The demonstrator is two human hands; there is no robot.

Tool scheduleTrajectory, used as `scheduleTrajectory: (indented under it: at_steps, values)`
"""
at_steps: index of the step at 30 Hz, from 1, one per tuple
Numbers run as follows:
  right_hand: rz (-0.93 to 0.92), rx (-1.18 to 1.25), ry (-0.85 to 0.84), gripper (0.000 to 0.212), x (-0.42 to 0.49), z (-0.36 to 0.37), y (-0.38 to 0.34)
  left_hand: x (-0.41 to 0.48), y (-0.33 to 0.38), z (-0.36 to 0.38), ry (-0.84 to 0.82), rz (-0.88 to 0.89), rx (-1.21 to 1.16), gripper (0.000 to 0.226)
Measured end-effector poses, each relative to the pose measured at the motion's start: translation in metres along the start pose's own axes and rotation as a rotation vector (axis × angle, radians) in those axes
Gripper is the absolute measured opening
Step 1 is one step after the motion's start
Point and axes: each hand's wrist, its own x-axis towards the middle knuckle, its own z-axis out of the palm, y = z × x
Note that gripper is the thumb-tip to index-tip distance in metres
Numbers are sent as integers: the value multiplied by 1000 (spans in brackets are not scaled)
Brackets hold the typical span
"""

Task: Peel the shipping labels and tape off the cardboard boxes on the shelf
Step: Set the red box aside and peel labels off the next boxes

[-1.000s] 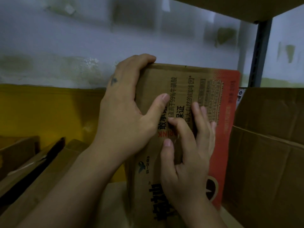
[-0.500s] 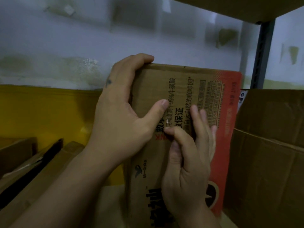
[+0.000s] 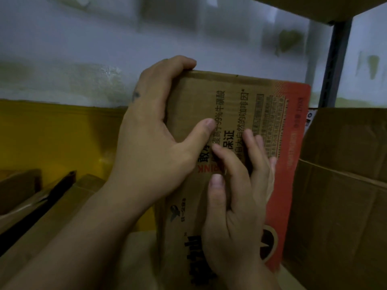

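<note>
A brown cardboard box (image 3: 234, 97) with black print and a red right-hand band stands upright on the shelf in front of me. My left hand (image 3: 155, 147) grips its top left corner, with the fingers curled over the top edge and the thumb lying across the front face. My right hand (image 3: 236, 216) lies on the front face below that. Its index finger is bent with the tip against the cardboard beside my left thumb, and the other fingers rest flat on the print. I cannot make out any label or tape under the fingers.
A larger plain brown box (image 3: 339, 206) stands close on the right, touching the printed box. Flattened cardboard (image 3: 41, 216) with a dark gap lies low at the left. A dark shelf post (image 3: 335, 65) rises at the back right, below an upper shelf board (image 3: 335, 7). Behind is a white and yellow wall (image 3: 52, 139).
My right index fingertip slid down the box face and came back up, and the thumb tucked in and showed again. The left hand kept its grip and the box barely moved.
</note>
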Motion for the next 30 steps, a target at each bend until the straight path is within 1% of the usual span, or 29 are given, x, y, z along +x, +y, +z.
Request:
scheduleTrajectory:
  at_steps: [13, 19, 24, 25, 27, 30]
  values:
    - [25, 15, -10, 31, 0, 0, -2, -1, 3, 2, 3, -26, -25, 61]
    - [23, 30, -24, 25, 0, -2, -4, 0, 2, -1, -9, -19, -11, 61]
    - [37, 115, 96, 20, 5, -12, -1, 0, 3, 0, -18, -11, 18, 62]
    - [40, 105, 127, 20, 8, -16, 1, 0, 4, 1, -17, -10, 20, 62]
    - [9, 3, 177, 18, 14, -23, 8, -1, 4, 1, -19, -3, 27, 61]
    - [-64, -77, 174, 19, 18, -31, 15, -2, 4, 2, -19, -2, 34, 62]
